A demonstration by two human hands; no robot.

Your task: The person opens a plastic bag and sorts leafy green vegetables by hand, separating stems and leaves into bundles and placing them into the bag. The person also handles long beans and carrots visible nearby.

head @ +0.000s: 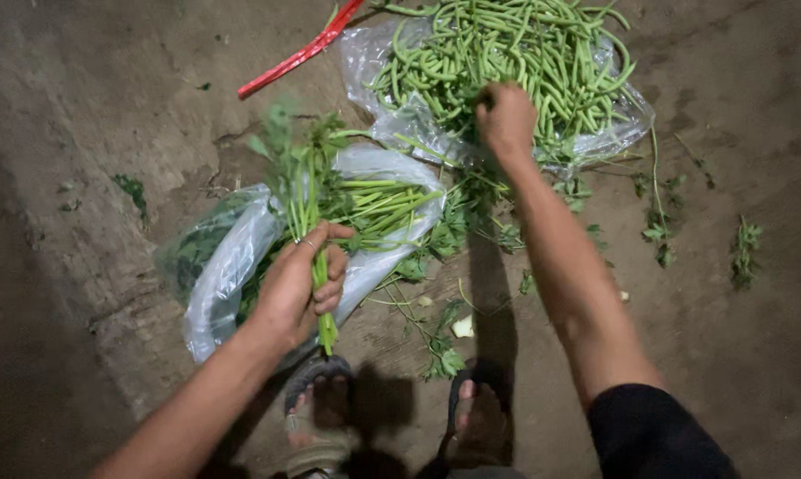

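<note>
A: 2 hands in view, head camera looking down. Left hand?

B: Grip closed around a bunch of leafy green stems, held upright, leaves at the top, cut ends sticking out below the fist. The bunch stands over a clear plastic bag lying on the dirt floor.

A: Contents of that bag?

B: More green stems, lying flat on the plastic to the right of the held bunch.

A: Right hand?

B: Arm stretched forward, fist down at the near edge of a pile of long green beans. Fingers are curled under and touch the pile; I cannot tell whether they are clamped on any beans.

A: Support under the beans?

B: A 2nd clear plastic sheet spread on the floor, just beyond the first bag.

A: Other items?

B: 1 red strip on the floor, upper left of the beans. Loose leafy scraps scattered to the right. 2 feet in sandals at the bottom edge.
</note>
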